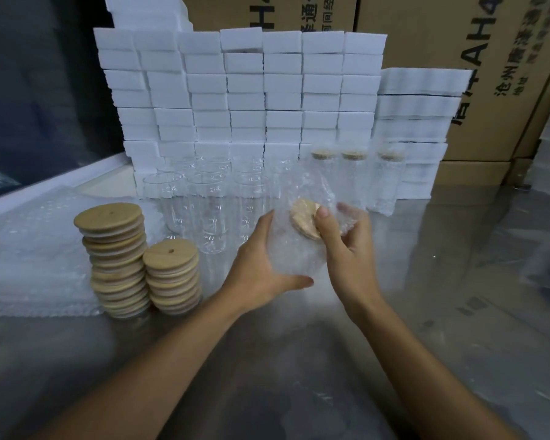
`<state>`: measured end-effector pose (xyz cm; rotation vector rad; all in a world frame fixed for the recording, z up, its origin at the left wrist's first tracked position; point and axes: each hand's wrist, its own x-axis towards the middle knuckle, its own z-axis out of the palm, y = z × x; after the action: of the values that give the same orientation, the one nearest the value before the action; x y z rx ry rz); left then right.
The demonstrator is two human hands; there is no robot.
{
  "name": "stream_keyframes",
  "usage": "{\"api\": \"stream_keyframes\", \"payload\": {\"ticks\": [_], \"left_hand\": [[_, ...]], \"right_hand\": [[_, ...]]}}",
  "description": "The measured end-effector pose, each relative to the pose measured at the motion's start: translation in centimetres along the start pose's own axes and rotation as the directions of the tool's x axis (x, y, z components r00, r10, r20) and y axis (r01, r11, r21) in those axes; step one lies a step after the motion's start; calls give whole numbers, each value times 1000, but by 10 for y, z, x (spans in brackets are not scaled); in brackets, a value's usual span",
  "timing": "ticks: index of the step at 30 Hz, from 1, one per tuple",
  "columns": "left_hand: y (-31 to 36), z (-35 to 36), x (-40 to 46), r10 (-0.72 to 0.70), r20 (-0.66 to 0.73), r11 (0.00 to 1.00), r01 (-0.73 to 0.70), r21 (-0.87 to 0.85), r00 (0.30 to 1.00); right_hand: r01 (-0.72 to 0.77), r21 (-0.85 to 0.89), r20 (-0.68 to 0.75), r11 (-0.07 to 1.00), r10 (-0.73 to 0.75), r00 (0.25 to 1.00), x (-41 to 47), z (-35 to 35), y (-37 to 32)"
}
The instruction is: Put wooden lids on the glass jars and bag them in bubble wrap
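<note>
On the steel table (426,312), both hands (254,265) (346,246) grip a bubble-wrapped lidded jar (302,236) before foam blocks (242,90).

Steel table (458,281): lids (115,258), jars (210,211)

Lidded glass jar (302,236) tilted inside a clear bubble-wrap bag (299,185)

One camera only, worn on the person's head, looks forward and down over a steel table (442,281). It sits close above both forearms, facing a wall of white foam blocks (242,90) and cardboard boxes (426,42) behind.
</note>
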<state>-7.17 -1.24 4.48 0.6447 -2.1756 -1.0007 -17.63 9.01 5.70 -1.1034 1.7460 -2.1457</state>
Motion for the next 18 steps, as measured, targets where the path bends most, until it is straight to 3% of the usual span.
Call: {"api": "stream_keyframes", "payload": {"ticks": [2, 4, 6, 9, 12, 18], "left_hand": [[-4, 5, 3, 3, -96, 1000, -2, 9, 995], [-4, 6, 4, 37, -99, 999, -33, 37, 994], [-4, 5, 5, 80, -25, 990, -77, 120, 996], [5, 5, 1, 134, 104, 966, -153, 208, 986], [9, 4, -3, 150, 133, 957, -178, 230, 980], [8, 2, -9, 174, 129, 942, -203, 266, 976]], "right_hand": [[165, -176, -63, 970, -179, 982, -2, -3, -4], [423, -399, -66, 814, -485, 872, -3, -7, -7], [521, -538, -75, 662, -654, 753, -1, -10, -11], [540, -626, -86, 563, -738, 669, 4, -14, -12], [586, -613, -99, 530, -788, 608, 10, -19, -9], [547, -538, -214, 642, -731, 648, 13, -18, -8]]}}
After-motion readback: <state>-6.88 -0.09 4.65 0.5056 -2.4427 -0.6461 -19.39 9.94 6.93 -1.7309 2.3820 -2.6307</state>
